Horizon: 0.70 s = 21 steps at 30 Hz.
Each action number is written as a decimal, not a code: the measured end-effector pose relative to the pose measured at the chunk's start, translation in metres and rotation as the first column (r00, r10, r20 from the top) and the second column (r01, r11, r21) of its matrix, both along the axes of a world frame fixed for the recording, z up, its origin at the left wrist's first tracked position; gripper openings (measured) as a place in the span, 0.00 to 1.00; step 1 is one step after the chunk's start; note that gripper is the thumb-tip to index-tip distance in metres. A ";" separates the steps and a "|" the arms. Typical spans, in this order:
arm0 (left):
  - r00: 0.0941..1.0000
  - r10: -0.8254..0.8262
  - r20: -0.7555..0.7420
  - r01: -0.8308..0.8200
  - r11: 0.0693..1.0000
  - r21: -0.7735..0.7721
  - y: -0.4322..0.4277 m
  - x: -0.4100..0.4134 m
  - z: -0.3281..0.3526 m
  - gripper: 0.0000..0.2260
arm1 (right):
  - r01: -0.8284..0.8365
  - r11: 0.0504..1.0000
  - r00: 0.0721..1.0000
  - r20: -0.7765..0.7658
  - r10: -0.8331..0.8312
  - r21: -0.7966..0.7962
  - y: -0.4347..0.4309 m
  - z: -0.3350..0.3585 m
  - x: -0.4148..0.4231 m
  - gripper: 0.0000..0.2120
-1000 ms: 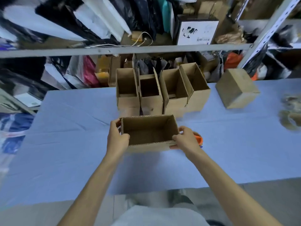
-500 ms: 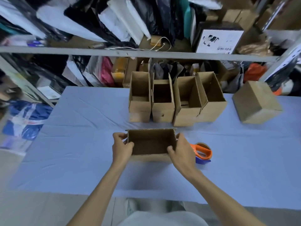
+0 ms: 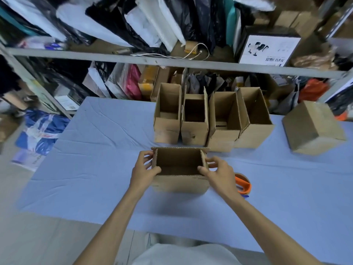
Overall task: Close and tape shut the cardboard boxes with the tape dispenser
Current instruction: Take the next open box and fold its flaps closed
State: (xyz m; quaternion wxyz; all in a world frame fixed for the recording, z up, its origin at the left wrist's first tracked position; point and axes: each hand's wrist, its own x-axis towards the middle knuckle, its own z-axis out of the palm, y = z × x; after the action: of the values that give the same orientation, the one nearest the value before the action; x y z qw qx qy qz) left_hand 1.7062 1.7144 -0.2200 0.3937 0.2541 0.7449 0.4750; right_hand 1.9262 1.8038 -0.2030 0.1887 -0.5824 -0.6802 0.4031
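step: closing, flaps not yet folded | left hand (image 3: pixel 143 171) and right hand (image 3: pixel 220 175) each gripped a side wall of the open box (image 3: pixel 180 182), held between their fingers | tape dispenser (image 3: pixel 243 183) lay untouched just outside the right fingers | next: likely folding the flaps inward

open box (image 3: pixel 179 183) now more upright; right hand (image 3: pixel 219 173) shifted, uncovering tape dispenser (image 3: pixel 243 183).

place: stockroom | shelving (image 3: pixel 172 63) crammed with mailer bags (image 3: pixel 145 22); cartons (image 3: pixel 298 18)
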 end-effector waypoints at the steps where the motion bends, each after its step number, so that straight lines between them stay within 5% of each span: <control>1: 1.000 -0.004 -0.021 0.004 1.000 0.004 0.000 -0.001 0.000 0.19 | -0.002 1.000 1.000 -0.010 0.002 -0.012 0.001 0.000 0.000 0.18; 5: 0.991 -0.010 -0.132 0.013 1.000 0.015 -0.004 0.001 -0.002 0.17 | 0.051 0.996 0.998 -0.042 -0.048 0.067 -0.002 -0.001 -0.003 0.17; 10: 0.997 -0.038 -0.074 0.047 0.992 0.116 -0.013 -0.004 -0.004 0.13 | 0.069 0.994 0.993 -0.099 -0.060 0.090 -0.005 -0.003 -0.005 0.13; 16: 0.984 -0.166 -0.070 0.173 0.978 0.114 -0.019 -0.006 -0.009 0.15 | -0.002 0.998 0.987 -0.160 0.011 0.060 -0.006 -0.014 0.003 0.19; 21: 0.966 -0.206 -0.157 0.218 0.974 0.068 -0.014 -0.008 -0.011 0.05 | -0.138 0.990 0.972 -0.190 0.141 0.028 0.001 -0.021 0.019 0.16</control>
State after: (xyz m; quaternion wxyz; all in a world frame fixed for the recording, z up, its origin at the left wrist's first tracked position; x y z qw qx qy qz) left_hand 1.6978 1.7000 -0.2310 0.3746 0.3834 0.7199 0.4409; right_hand 1.9454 1.8049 -0.2241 0.2285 -0.4904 -0.7011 0.4645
